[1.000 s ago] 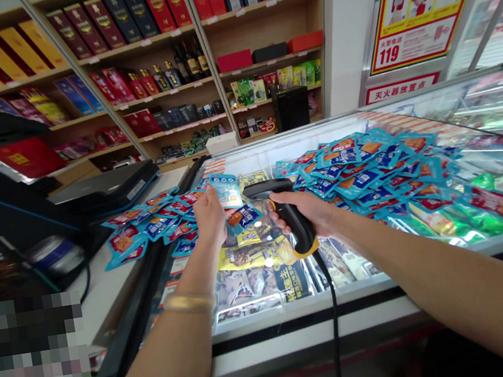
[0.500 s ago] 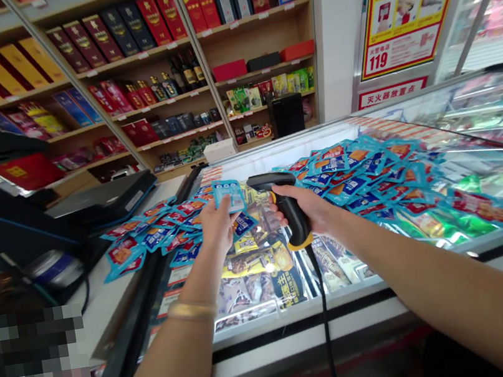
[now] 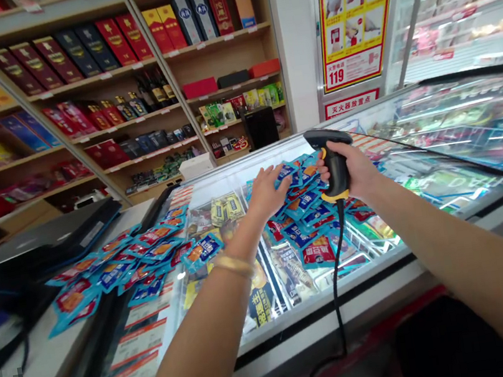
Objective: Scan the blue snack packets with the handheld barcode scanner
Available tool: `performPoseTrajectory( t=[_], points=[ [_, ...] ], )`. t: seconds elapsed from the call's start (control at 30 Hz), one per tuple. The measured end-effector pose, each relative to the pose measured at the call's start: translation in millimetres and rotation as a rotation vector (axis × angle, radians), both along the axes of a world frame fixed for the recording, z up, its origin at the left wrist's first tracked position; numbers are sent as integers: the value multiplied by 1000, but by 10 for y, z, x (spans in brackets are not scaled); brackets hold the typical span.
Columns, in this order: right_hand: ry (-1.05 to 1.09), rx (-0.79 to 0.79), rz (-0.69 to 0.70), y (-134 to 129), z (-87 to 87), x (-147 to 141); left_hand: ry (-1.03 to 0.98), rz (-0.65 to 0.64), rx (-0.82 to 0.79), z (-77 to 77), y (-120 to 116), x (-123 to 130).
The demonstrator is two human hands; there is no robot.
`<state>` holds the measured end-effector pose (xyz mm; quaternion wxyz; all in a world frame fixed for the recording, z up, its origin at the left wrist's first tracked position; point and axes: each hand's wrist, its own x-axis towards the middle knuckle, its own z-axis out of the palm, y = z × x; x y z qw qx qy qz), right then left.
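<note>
Grips a black pistol-shaped plastic barcode scanner with yellow trim (image 3: 338, 172) in the right hand (image 3: 358, 167), fingers closed round the handle, above a slack black cable (image 3: 340, 320). Holds the left hand (image 3: 269, 195), thumb and fingers loosely parted, at the left side of a pile of flat light-blue plastic packets with red and dark-blue labels (image 3: 305, 202); cannot tell whether touching or just above. Shows a second heap of matching blue packets (image 3: 147, 251) well to the left of that hand, and a single blue packet (image 3: 203, 250) between.

Rests both piles at least partly on a glass-topped white chest freezer (image 3: 311, 334), under and around the hands. Contains, seen through the glass, small yellow-wrapped bars (image 3: 226, 209) left of the left hand and a pale fish-patterned wrapper (image 3: 293, 270) nearer the body than that hand. Beyond both hands, carries upright dark-red boxes (image 3: 20, 68) and dark glass bottles (image 3: 156, 92) on a pale wooden shelf unit (image 3: 232, 59).

Hides part of the pile behind the scanner and right hand. Blurs the goods to the right of the right hand; breaks into pixels at the lower left.
</note>
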<state>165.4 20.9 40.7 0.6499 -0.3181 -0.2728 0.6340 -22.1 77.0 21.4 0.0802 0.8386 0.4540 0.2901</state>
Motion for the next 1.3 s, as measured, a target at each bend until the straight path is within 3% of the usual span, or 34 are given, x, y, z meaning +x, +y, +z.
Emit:
performPoseTrajectory(
  t=[0.13,0.37,0.53,0.67,0.77,0.93,1.1,1.23,1.3],
  points=[
    [5,-79,-47,-8,-53,116,286,-10,-72,-42,-76,146],
    [-16,-40,-45,-15,-7,66,185,46,-69,24,-134,-44],
    [-30,49,13,-52,114,-190,121,184,14,17,-129,-679],
    [-5,44,151,-51,171,-722,197,399,-26,-79,-212,-1313],
    [9,-3,299,-26,136,-1191,295,506,-67,-150,-331,-1614],
    [-8,-56,454,-7,-92,-1635,439,381,-216,-189,-475,-1813],
    [-53,-142,469,-45,-304,-1618,359,283,-239,-145,-517,-1874],
    [-79,-149,493,-78,-343,-1588,291,278,-185,-145,-537,-1831],
    [-90,-137,505,-100,-335,-1592,162,285,-172,-176,-517,-1802]
  ],
)
